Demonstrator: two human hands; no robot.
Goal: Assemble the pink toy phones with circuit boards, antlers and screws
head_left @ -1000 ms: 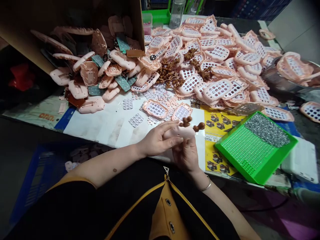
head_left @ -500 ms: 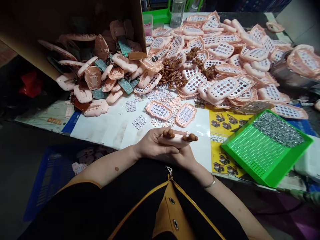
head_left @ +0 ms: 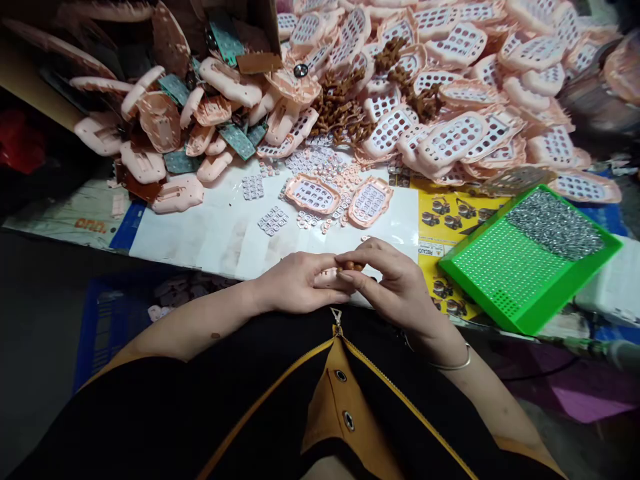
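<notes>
My left hand (head_left: 297, 283) is wrapped round a pale pink plastic shell (head_left: 327, 279), held edge-up at the table's front edge. Thumb and forefinger of my right hand (head_left: 400, 283) pinch a small brown plastic piece (head_left: 353, 265) at the top of that shell; its lower part is hidden by my fingers. Just beyond my hands lie a pink keypad shell (head_left: 313, 194) and a second keypad shell (head_left: 371, 202) with buttons in it. Small loose buttons (head_left: 273, 221) are spread around them.
Many pink keypad shells (head_left: 453, 143) are heaped at the back, with brown pieces (head_left: 333, 110) among them. Left, shells and green circuit boards (head_left: 237, 141) spill from a box. A green basket (head_left: 480, 280) of screws stands right, a blue crate (head_left: 95, 333) below left.
My right hand has come from beneath the shell to its top and now pinches a brown piece there. My left hand keeps hold of the shell. The view has tilted down somewhat.
</notes>
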